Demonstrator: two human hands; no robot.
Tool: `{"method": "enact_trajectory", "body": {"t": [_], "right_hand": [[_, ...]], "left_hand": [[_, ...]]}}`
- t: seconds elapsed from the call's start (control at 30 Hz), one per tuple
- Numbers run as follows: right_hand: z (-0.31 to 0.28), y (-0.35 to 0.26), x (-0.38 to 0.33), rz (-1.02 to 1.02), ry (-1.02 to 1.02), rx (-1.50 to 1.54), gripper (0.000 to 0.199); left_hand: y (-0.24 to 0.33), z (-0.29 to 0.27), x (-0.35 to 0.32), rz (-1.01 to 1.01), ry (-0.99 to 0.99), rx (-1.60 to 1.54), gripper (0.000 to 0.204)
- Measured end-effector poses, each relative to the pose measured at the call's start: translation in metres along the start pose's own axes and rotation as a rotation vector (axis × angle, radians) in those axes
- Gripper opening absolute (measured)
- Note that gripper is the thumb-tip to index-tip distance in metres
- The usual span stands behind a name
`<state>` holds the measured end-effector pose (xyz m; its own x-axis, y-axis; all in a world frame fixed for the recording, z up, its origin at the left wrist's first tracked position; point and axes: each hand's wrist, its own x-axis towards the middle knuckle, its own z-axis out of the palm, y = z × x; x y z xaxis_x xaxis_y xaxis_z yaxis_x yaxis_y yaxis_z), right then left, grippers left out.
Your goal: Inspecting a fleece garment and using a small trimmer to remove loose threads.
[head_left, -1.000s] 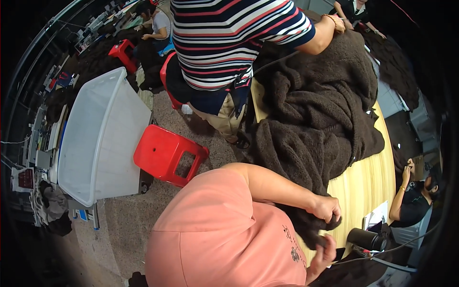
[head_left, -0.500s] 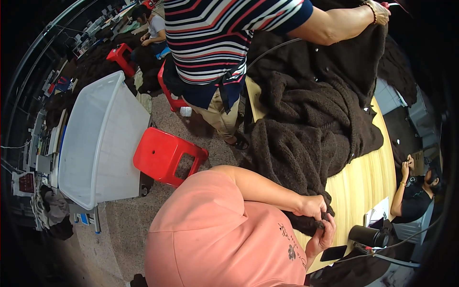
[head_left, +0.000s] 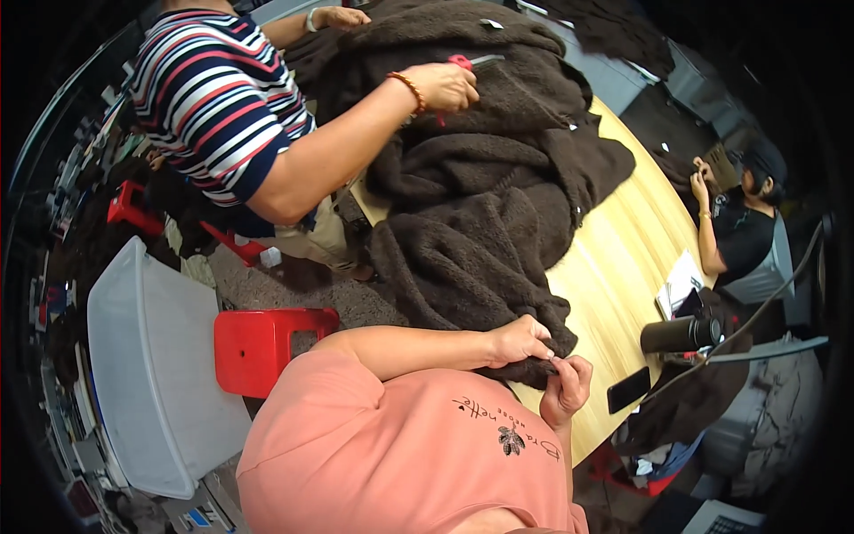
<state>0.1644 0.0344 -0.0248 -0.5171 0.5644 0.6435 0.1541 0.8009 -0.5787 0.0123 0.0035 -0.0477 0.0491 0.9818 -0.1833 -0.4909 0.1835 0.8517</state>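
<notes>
A large dark brown fuzzy knit fabric (head_left: 480, 240) lies in heavy folds over the wooden table (head_left: 623, 240). Its near end bunches up in front of me. My left hand (head_left: 520, 343) is closed on the fabric's edge, thumb and fingers pinched together. Close beside it, my right hand (head_left: 567, 387) also pinches the edge, its fingertips almost touching those of the left. Whatever small detail sits between the fingertips is too small to make out.
A co-worker in a striped shirt (head_left: 213, 107) stands at the far left, holding red-handled scissors (head_left: 460, 62) over the fabric. Near my right are a black phone (head_left: 629, 390), a dark bottle (head_left: 680, 335) and papers (head_left: 680, 285). A red stool (head_left: 253, 351) and a white bin (head_left: 160, 374) stand left.
My view has turned, shifting the scene leftward. Both my hands keep pinching the fabric's edge. The co-worker's scissors hand has come in over the fabric, and their other hand now shows.
</notes>
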Motion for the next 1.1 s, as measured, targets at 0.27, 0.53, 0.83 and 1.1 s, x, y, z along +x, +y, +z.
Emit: {"method": "enact_trajectory", "body": {"t": [0.27,0.53,0.83,1.1], "right_hand": [[0.003,-0.001,0.005,-0.081,-0.017,-0.014,0.033],[-0.004,0.002,0.001,0.001,-0.155,0.019,0.031],[0.004,0.009,0.021,0.316,-0.367,0.399,0.016],[0.014,0.016,0.004,0.442,-0.365,0.215,0.016]], "left_hand": [[0.012,-0.001,-0.008,-0.046,-0.040,-0.131,0.008],[-0.006,-0.001,-0.001,0.217,0.032,0.215,0.006],[0.006,-0.009,-0.017,0.374,0.144,0.464,0.011],[0.005,-0.006,-0.018,0.597,0.243,0.807,0.011]]}}
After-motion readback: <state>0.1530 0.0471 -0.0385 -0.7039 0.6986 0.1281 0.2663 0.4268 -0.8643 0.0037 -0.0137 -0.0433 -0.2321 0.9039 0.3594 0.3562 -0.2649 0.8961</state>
